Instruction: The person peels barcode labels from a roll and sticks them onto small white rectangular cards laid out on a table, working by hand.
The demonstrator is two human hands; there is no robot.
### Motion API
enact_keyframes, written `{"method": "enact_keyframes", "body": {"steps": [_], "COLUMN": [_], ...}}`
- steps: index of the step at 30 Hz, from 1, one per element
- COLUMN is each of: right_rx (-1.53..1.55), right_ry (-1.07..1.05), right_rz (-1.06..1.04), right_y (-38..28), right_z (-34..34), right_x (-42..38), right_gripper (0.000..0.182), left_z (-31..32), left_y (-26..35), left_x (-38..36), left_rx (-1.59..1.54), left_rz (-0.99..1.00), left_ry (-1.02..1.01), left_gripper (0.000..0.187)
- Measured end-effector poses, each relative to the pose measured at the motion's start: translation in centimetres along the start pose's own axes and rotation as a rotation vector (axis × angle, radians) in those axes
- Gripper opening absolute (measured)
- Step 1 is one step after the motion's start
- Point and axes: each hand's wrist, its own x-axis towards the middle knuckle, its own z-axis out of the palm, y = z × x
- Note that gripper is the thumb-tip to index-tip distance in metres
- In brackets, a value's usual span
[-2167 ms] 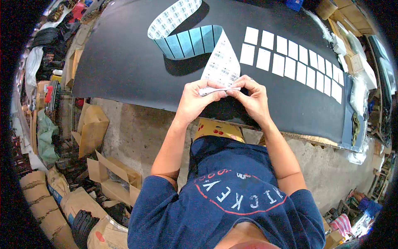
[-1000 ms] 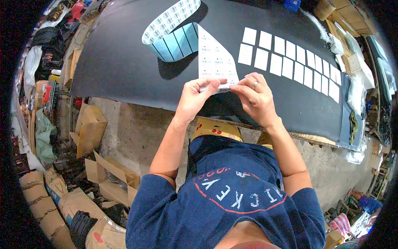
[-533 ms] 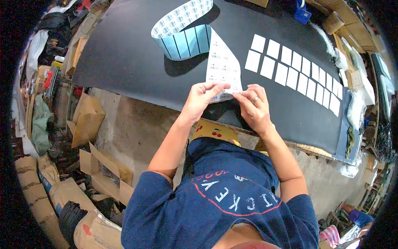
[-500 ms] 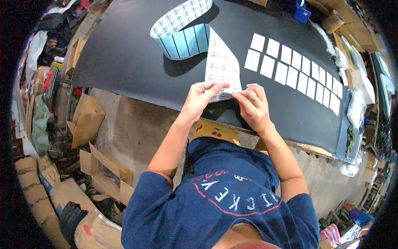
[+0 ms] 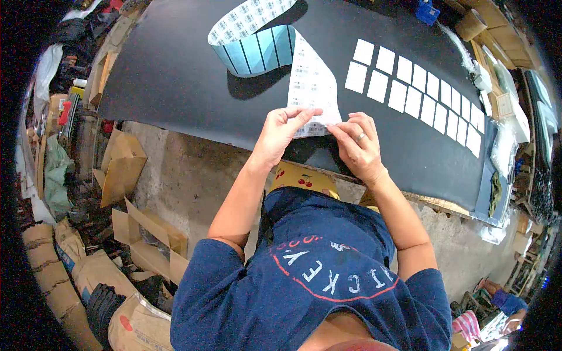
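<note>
Both my hands are at the near edge of the worktop (image 5: pixel 175 76), a little apart from each other, each pinched on the label strip (image 5: pixel 312 79). With the thumb and fingers of my left hand (image 5: pixel 276 139) I grip the strip close to its lower end, and the fingertips of my right hand (image 5: pixel 358 151), which wears a ring (image 5: pixel 359 137), hold its lower right corner.

From my hands the strip rises, printed white face showing, then twists to its pale blue, dark-barred side and curls round toward the far edge of the worktop, where printing shows again. Its dark shadow lies just beside the curl.

Well to the right of the curl, white cards (image 5: pixel 413 103) lie in two rows that slant down toward the right edge. A blue object (image 5: pixel 427 11) is at the far edge, beyond the cards. On the floor (image 5: pixel 175 169), left of me, I see an open cardboard box (image 5: pixel 143 243).
</note>
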Motion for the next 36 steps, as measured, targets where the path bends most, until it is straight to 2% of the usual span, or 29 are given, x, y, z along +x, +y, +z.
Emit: {"method": "enact_keyframes", "body": {"steps": [7,9,12,29,31,32,33,35,36], "right_rx": [0.004,0.005,0.009,0.005,-0.008,0.019,0.02,0.285,0.318], "right_ry": [-0.005,-0.01,-0.014,-0.038,-0.035,-0.093,-0.092,-0.292,-0.359], "right_rz": [-0.014,-0.009,-0.001,-0.087,-0.005,0.106,0.283,0.551,0.619], "right_y": [0.3,0.2,0.2,-0.4,0.9,2.0,2.9,7.0,8.9], "right_z": [0.0,-0.2,-0.4,-2.7,-3.7,-4.3,-4.5,-5.2,-5.1], "right_x": [-0.1,0.0,0.1,-0.3,1.3,2.0,3.5,5.7,6.5], "right_gripper": [0.032,0.031,0.03,0.026,0.029,0.029,0.02,0.014,0.013], "left_z": [-0.1,-0.3,-0.8,-0.7,-0.9,-1.0,-1.0,-0.9,-0.8], "left_y": [0.7,1.2,1.2,1.7,1.6,1.3,1.1,1.1,1.1], "left_x": [-0.1,-0.3,0.0,0.1,0.5,0.5,0.5,0.4,0.4], "left_rx": [0.017,-0.015,-0.017,-0.089,-0.083,-0.068,-0.051,-0.073,-0.075], "left_rz": [-0.05,-0.078,-0.073,-0.155,-0.167,-0.14,-0.115,-0.114,-0.105], "left_ry": [0.008,-0.096,-0.134,-0.069,-0.092,-0.099,-0.104,-0.116,-0.103], "left_gripper": [0.028,0.035,0.043,0.048,0.049,0.05,0.051,0.051,0.05]}}
